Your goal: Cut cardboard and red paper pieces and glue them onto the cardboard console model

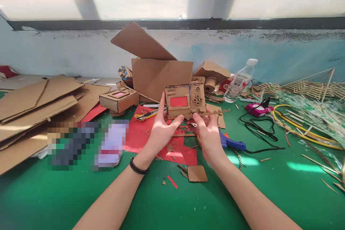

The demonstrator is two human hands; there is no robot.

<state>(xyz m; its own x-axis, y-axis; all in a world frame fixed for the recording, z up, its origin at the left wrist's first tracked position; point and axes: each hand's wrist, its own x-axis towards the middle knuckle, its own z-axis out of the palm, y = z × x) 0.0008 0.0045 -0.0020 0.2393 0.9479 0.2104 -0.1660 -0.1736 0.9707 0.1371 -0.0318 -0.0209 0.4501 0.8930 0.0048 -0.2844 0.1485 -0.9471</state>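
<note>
Between my two hands, above the green table, is a small cardboard model (185, 100) with a red rectangular panel on the left of its face and raised cardboard buttons on the right. My left hand (165, 131) grips its left side and lower edge, thumb in front. At the lower right edge, my right hand (208, 134) closes on it too. A thin cardboard strip (219, 112) sticks out to the right by my right fingers; whether they hold it is unclear. Below lies red paper (161, 150) strewn with scraps. A blue glue gun (233, 143) rests beside my right hand.
Stacked cardboard sheets (35, 104) fill the left side. A yellow box cutter (147, 115) and a cardboard box (120, 100) lie left of centre. To the right are a tilted bottle (239, 82), a pink power block (258, 109) with black cable, and thin sticks (304, 111).
</note>
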